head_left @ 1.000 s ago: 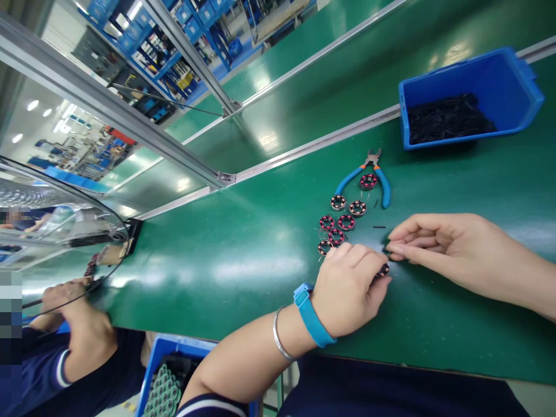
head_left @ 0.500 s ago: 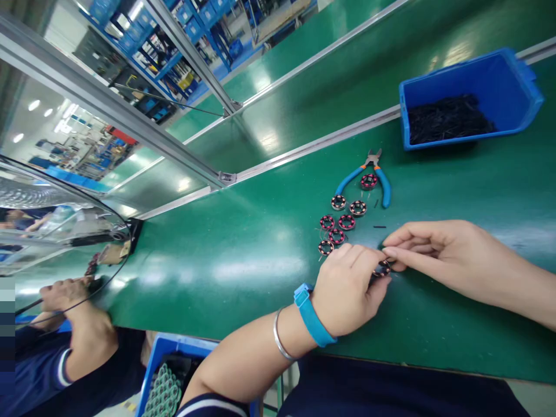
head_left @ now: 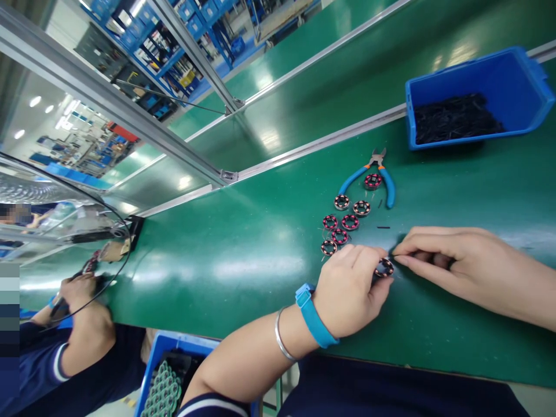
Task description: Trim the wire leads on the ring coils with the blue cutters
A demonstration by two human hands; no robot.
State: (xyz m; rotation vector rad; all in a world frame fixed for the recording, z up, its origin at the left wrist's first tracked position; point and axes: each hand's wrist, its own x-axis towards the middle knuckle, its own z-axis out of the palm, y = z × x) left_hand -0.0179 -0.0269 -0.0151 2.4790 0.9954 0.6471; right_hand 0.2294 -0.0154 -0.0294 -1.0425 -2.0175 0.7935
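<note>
My left hand (head_left: 350,292), with a blue wrist strap, pinches a small copper-wound motor stator (head_left: 384,267) between thumb and fingers. Just right of that ring, the thumb and forefinger of my right hand (head_left: 464,269) are pressed together; a thin dark bit shows at their tips, too small to name. Beyond my left hand lies a loose group of similar stators (head_left: 350,222), some with pink-red windings and thin wire ends. Blue-handled cutting pliers (head_left: 390,188) rest open behind them, with another stator (head_left: 372,182) between the handles.
A blue bin (head_left: 478,140) of black thin pieces stands at the back right. Short black pieces (head_left: 383,227) lie near the pliers. Below the table edge is a blue crate (head_left: 152,353) with green rings. A co-worker's hands (head_left: 78,289) work at far left.
My right hand has drawn slightly right, away from the held stator, opening a small gap. My left hand keeps its grip. The co-worker's hands have shifted.
</note>
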